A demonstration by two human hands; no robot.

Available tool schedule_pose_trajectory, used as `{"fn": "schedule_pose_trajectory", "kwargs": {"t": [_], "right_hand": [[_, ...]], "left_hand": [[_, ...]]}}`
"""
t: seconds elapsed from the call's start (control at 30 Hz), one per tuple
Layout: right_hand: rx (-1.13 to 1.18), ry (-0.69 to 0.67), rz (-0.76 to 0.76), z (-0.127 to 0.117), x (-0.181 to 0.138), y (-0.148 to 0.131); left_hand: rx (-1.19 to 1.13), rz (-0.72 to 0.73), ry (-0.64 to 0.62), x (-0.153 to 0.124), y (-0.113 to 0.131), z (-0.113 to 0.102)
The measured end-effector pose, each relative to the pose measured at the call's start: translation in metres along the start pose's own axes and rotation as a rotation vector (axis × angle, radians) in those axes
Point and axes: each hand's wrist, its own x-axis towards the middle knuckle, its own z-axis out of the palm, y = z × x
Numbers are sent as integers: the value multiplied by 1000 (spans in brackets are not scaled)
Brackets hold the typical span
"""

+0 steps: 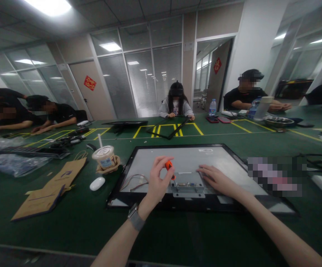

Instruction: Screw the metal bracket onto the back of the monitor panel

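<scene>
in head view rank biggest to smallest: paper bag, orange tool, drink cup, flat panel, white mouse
1. Flat panel
2. Paper bag
3. Drink cup
Smallest: white mouse and orange tool; the tool is partly hidden, so their order is unsure.

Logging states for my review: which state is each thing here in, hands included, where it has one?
Display panel: lying flat
Port bracket: ports uncovered
Orange-handled screwdriver: roughly upright, at the bracket's left end
Left hand: closed around the screwdriver
Right hand: open, resting on the panel
Lidded cup: upright, straw in
Paper bag: lying flat
Computer mouse: lying unheld
Water bottle: upright
Left door: shut
Right door: open
</scene>
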Motion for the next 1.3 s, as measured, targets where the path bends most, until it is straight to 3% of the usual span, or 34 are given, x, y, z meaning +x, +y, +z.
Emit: {"fn": "schedule_pose_trajectory", "kwargs": {"t": [0.13,0.3,0.43,0.57,0.7,0.87,1.3], "right_hand": [[-14,1,-2,2,1,1],[-1,-11,-5,2,1,2],[7,11,-10,3,0,3],[-9,8,-8,3,0,3],[-4,1,-14,2,1,2],[-25,-3,-13,3,1,3],[-25,-19,-5,1,2,0]], "left_hand": [[28,14,4,1,2,0],[-66,-42,-82,-3,7,1],[128,109,-150,-4,8,-3],[133,188,-19,-3,9,-6],[-72,13,100,-3,8,3],[-235,-182,61,-8,-2,21],[-223,-214,76,-13,-2,33]]}}
